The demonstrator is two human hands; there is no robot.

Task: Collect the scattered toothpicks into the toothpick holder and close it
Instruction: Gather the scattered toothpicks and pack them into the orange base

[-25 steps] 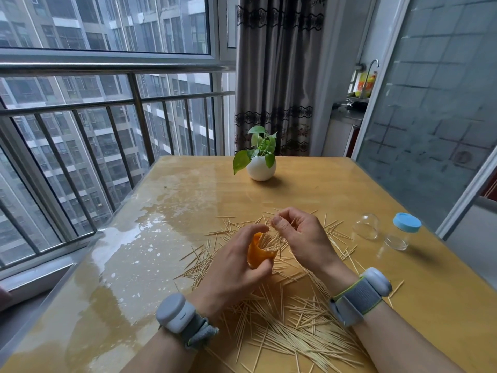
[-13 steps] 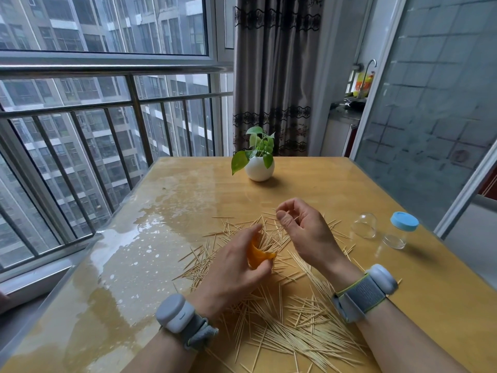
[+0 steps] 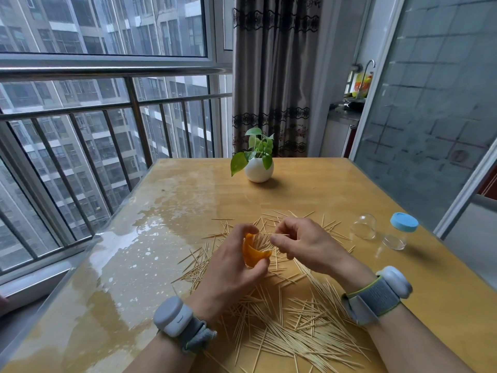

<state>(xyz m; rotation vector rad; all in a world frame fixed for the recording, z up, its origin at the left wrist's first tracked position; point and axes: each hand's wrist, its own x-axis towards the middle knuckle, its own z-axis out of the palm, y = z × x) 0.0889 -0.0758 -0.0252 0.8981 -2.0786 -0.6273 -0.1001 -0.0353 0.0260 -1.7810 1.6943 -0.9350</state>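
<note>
Left hand (image 3: 228, 275) is curled round the orange toothpick holder (image 3: 252, 255), thumb low on the front and fingers wrapped over the top edge. The holder is held just above the tabletop (image 3: 161, 251), tilted toward the right hand, open, with a bunch of picks sticking out of its mouth.

Right hand (image 3: 309, 246) pinches a single toothpick (image 3: 281, 234) between thumb and forefinger, other fingers loosely curled. The pick lies roughly level, its tip right at the holder's mouth.

Scattered toothpicks (image 3: 295, 319) cover the tabletop under and around both hands, thickest in the pile near the bottom edge between the forearms.

To the right, well apart from the hands: clear dome cap (image 3: 364, 226) lying on the tabletop, and just beside it a small clear jar (image 3: 400, 234) with a blue lid, upright.

At the far end of the tabletop stands a white pot (image 3: 258, 170) with a green plant. Grey bands on both wrists. Wet-looking glare on the tabletop's left side.
</note>
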